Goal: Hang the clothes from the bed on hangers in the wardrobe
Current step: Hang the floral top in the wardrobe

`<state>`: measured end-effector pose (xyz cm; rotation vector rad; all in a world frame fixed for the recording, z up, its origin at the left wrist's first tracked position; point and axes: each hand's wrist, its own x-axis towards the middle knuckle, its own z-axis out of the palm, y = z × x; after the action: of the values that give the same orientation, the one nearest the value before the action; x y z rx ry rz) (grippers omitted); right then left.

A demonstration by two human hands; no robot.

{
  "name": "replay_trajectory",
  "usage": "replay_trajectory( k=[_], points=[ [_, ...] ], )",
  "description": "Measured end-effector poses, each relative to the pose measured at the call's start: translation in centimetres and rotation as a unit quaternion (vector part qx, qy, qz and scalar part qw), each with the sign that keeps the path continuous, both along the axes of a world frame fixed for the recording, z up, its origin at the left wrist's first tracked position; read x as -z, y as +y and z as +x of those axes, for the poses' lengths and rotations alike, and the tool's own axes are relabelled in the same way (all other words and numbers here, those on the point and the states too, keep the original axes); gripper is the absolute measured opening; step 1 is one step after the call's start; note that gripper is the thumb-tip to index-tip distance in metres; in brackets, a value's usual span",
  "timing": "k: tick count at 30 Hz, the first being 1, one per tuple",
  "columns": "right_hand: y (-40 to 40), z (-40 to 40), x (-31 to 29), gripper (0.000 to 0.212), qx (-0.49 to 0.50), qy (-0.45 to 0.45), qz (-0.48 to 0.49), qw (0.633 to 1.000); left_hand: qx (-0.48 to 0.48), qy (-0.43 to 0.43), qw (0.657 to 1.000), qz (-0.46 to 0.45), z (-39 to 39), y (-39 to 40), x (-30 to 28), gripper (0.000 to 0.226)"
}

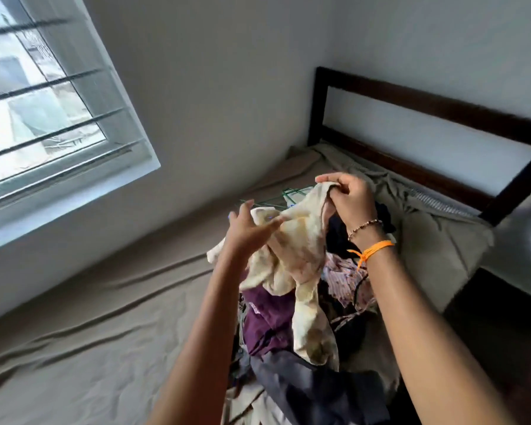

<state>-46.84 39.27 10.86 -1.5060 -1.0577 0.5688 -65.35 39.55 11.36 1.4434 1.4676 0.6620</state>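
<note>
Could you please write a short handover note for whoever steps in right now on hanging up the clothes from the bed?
Right hand: grip pinches the top edge of the cream garment, lifted above the pile.
Left hand: fingers spread and fairly straight, touching the same garment lower down; no clear grip.
Clothes pile: purple, dark and patterned pieces heaped on the bed.
Green hangers: lying on the bed behind the garment, partly hidden.
Done: one garment picked up; none on a hanger in view.
Left: hang this one, then the pile. The wardrobe is not in view.
</note>
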Motion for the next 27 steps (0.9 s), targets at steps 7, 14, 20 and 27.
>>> replay_trajectory(
  k=[7, 14, 20, 27],
  points=[
    [-1.9, -2.1, -5.4, 0.021, -0.044, -0.088, 0.004, 0.995, 0.063, -0.016, 0.974, 0.218, 4.3, -2.1, -3.0, 0.013],
    [-3.8, 0.9, -8.4, 0.009, 0.157, -0.062, 0.113, 0.979, 0.010, 0.083, 0.981, 0.178, 1.8, -0.9, 1.7, 0.022],
    [-3.9, 5.2, -10.7, 0.010, 0.167, -0.048, 0.140, 0.975, 0.012, 0.160, 0.973, 0.167, 0.3, 2.3, -0.8, 0.026],
    [-2.3, 7.0, -9.1, 0.006, 0.047, -0.185, -0.101, 0.976, 0.096, -0.028, 0.986, 0.135, 0.9, 6.0, -9.7, 0.024]
  ],
)
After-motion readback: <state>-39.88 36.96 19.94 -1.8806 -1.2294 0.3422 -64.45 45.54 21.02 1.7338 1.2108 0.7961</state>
